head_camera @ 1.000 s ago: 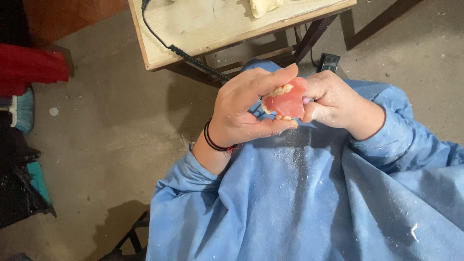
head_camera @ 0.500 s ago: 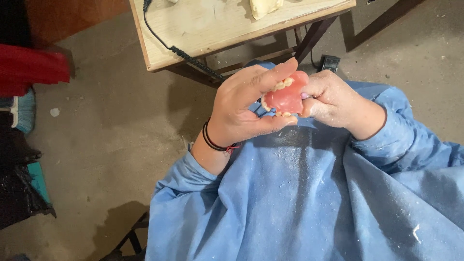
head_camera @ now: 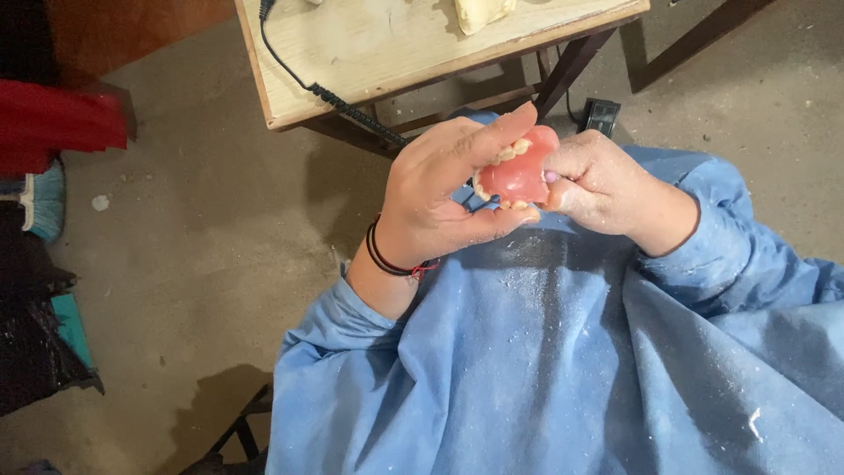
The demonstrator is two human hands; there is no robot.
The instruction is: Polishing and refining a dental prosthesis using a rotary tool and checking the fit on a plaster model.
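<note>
One red cloth [head_camera: 61, 123] lies far left of the denture, at the frame edge, with dark bundled items [head_camera: 35, 343] below it on the floor [head_camera: 193, 264]. One wooden counter [head_camera: 387, 53] stands above and left of the denture; one black coiled cable [head_camera: 325, 92] runs across its top and over its near edge, and one pale cast [head_camera: 482, 12] sits at its far edge, cut by the frame.

Two hands are counted, both on one pink denture [head_camera: 520, 172]. The left hand [head_camera: 444, 198], wearing a dark wristband [head_camera: 387, 257], has its grip closed on the denture: forefinger laid along the upper edge, thumb under the lower edge. The denture sits between the two hands, held above the lap, below the counter's near edge. Its pink inner surface faces the camera; one row of pale teeth shows along its upper-left and lower-left rim. Its long axis runs diagonally, lower left to upper right.

The right hand [head_camera: 602, 186], right of the denture, pinches its right edge with closed fingertips. One blue dusty gown [head_camera: 571, 369] covers both arms and the lap beneath. One small black box [head_camera: 600, 116] lies on the floor above and right of the denture. Open floor extends left of the hands.
</note>
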